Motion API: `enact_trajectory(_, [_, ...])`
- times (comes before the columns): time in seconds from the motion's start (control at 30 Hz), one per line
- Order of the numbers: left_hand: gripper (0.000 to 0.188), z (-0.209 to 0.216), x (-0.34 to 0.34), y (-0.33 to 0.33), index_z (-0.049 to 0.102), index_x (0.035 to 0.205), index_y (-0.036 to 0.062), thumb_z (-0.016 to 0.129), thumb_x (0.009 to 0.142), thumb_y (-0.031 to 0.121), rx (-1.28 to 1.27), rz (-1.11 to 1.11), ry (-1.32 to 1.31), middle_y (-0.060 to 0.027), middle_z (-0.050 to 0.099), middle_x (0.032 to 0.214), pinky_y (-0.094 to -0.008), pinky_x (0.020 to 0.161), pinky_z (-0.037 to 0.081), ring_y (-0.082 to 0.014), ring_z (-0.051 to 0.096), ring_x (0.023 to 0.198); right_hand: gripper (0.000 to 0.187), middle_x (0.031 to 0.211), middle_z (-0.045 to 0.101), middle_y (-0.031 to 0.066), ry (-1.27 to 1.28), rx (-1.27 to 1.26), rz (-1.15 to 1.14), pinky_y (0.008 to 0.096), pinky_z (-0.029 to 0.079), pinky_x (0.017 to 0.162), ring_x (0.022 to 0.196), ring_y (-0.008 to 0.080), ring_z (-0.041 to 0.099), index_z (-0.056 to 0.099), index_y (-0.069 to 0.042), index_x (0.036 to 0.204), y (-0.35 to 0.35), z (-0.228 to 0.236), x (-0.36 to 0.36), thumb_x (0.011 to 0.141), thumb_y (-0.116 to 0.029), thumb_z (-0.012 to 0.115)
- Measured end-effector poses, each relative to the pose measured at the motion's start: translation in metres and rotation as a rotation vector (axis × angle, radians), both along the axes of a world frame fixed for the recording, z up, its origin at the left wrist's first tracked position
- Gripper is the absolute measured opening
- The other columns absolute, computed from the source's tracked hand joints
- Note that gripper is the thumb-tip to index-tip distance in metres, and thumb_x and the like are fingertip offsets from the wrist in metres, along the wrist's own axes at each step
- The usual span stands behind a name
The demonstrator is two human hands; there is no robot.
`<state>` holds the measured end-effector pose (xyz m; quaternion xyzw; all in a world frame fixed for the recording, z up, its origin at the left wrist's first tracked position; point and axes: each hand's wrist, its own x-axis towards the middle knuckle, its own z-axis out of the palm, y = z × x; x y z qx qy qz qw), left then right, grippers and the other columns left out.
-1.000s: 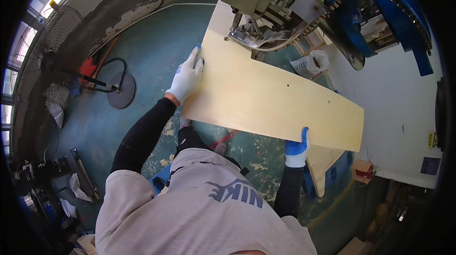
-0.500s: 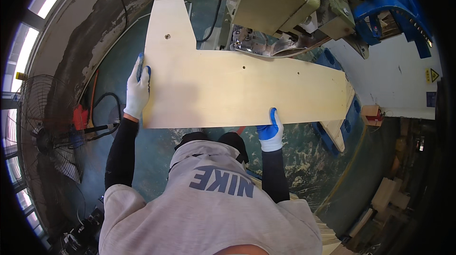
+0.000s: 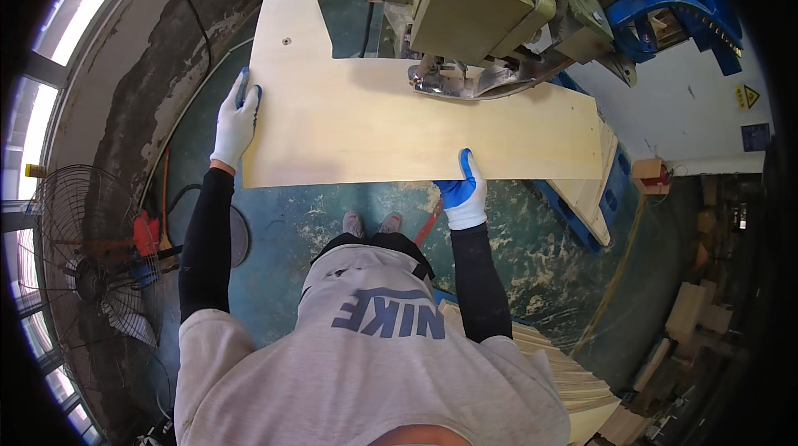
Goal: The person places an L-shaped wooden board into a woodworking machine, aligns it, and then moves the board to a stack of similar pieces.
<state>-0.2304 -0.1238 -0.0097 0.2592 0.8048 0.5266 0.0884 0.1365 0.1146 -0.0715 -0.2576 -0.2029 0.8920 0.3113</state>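
Note:
A large pale plywood panel [image 3: 357, 130], L-shaped with a tapering arm at the far left, lies level in front of me. My left hand [image 3: 238, 120], in a white glove with blue coating, grips its left edge, thumb on top. My right hand [image 3: 464, 193], gloved the same way, holds the near edge right of centre, its thumb on the upper face and its fingers hidden beneath. Over the panel's far edge hangs the metal head [image 3: 428, 80] of a green machine [image 3: 478, 9]. Two fasteners or filled holes show on the tapering arm.
A caged fan [image 3: 83, 271] stands at the left by the wall. Beyond the panel's right end are a blue pallet [image 3: 573, 217] with wooden pieces and a cardboard box [image 3: 651, 177]. Stacked panels [image 3: 565, 371] lie near my right side. A blue curved machine part [image 3: 677, 18] is at the far right.
Both hands have pushed the panel away from me, and its far edge now reaches under the machine head. The holes along that edge have become covered by the machine.

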Motion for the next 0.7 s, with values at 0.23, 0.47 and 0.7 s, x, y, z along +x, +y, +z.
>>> enact_trajectory(0.23, [0.057,0.001,0.007,0.004,0.043,0.151,0.0029,0.058,0.100,0.024,-0.077,0.029,0.000,-0.0180,0.069,0.120,-0.0280,0.080,0.050,-0.0142,0.059,0.081,0.038,0.127,0.065,0.0159,-0.071,-0.035,-0.053,0.0460,0.062,0.089,0.113,0.0307,0.067,0.055,-0.002,0.134,-0.013,0.007,0.005,0.104,-0.027,0.054])
enact_trajectory(0.47, [0.059,-0.006,-0.016,0.004,0.040,0.154,0.0092,0.058,0.102,0.028,-0.269,-0.019,0.074,-0.0106,0.068,0.113,-0.0264,0.080,0.048,-0.0134,0.055,0.078,0.039,0.123,0.066,0.0160,-0.057,-0.046,-0.034,0.0466,0.064,0.084,0.108,0.0311,0.070,0.055,-0.001,0.132,-0.012,-0.004,0.000,0.102,-0.025,0.058])
enact_trajectory(0.7, [0.074,-0.006,0.013,-0.040,0.024,0.157,-0.0032,0.062,0.101,0.026,-0.074,-0.249,0.010,-0.0206,0.045,0.152,-0.0284,0.109,0.038,-0.0211,0.050,0.135,0.037,0.123,0.068,0.0147,-0.061,-0.055,-0.067,0.0441,0.062,0.087,0.110,0.0291,0.069,0.057,-0.004,0.131,-0.013,-0.009,0.000,0.104,-0.029,0.055])
